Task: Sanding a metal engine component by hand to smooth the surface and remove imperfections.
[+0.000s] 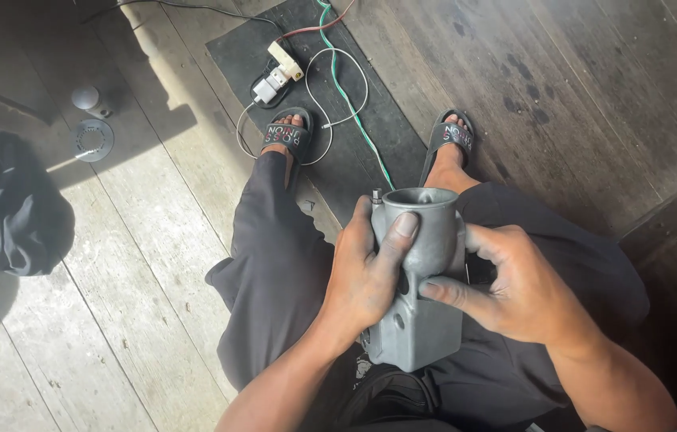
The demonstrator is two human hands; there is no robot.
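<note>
casting: grey metal casting [422, 280] sitting upright between the knees, over the lap, near the middle of the view; round open mouth at top, boxy base with small holes lower down
left hand: left hand [366, 276] gripping the casting's left side, fingers curled closed round it, thumb lying across the front just under the rim; skin showing dark smudges
right hand: right hand [518, 292] clamping the casting from the right, fingers bent and closed on it, forefinger pressing across the front at mid-height, fingertip touching the body
contact: both hands touching the casting, one either side; thumb and forefinger sitting close on the front face but apart
pin: small metal stub [377, 194] sticking up at the casting's top left edge, just beside the left fingers
legs: person sitting, wearing dark trousers [274, 256], feet in black slides [289, 134] planted ahead
mat: dark mat [330, 96] lying on the floor under the left foot, stretching up-frame
plug: white plug block [278, 74] resting on the mat, white cable looping round the left foot, green wire [354, 112] running down between the feet
floor: worn wooden planks [138, 240], part sunlit, part shaded
cloth: dark bundle of cloth [6, 208] lying far left, well apart from the hands
disc: round grey disc [94, 140] lying by a small grey knob [89, 98], upper left
</note>
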